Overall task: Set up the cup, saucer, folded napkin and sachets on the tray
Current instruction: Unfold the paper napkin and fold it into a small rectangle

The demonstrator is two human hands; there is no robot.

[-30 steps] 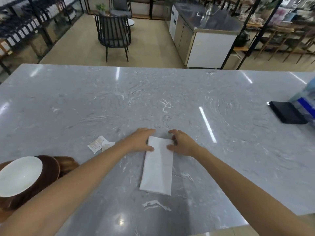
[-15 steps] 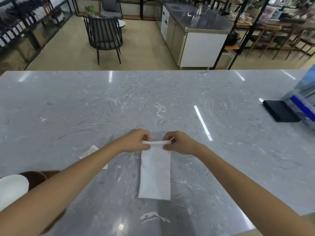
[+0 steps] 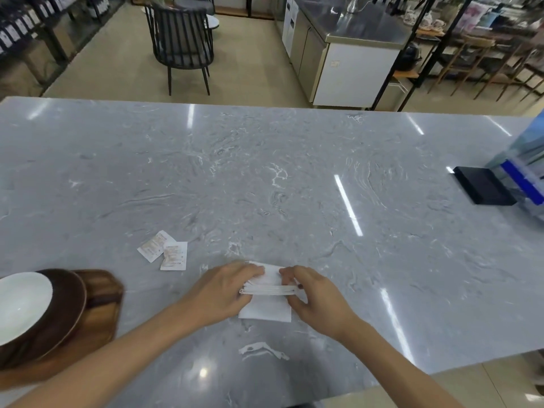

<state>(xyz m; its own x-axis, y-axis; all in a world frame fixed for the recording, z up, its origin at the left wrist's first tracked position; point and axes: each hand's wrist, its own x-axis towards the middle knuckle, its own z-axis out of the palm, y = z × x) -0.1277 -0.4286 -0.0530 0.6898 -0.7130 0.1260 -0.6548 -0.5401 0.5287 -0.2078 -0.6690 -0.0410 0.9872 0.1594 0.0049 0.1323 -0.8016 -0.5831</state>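
A white napkin (image 3: 266, 309) lies on the grey marble counter (image 3: 265, 187), doubled over on itself. My left hand (image 3: 219, 291) pinches its left edge and my right hand (image 3: 316, 295) pinches its right edge, both holding the folded-over end above the lower half. Two white sachets (image 3: 166, 251) lie flat to the left of the napkin, partly overlapping. At the left edge stands a wooden tray (image 3: 101, 304) bearing a dark brown saucer (image 3: 72, 298) and a white dish (image 3: 20, 304). No cup is clearly visible.
A black flat case (image 3: 482, 185) and a blue-and-clear box (image 3: 527, 178) sit at the counter's right edge. Beyond the far edge are a dark chair (image 3: 182, 39) and a steel-topped cabinet (image 3: 350, 54). The counter's near edge runs just below my forearms.
Both hands lifted the napkin's far end and brought it toward me, folding the long strip in half. The view shifted, bringing the sachets and tray further into sight.
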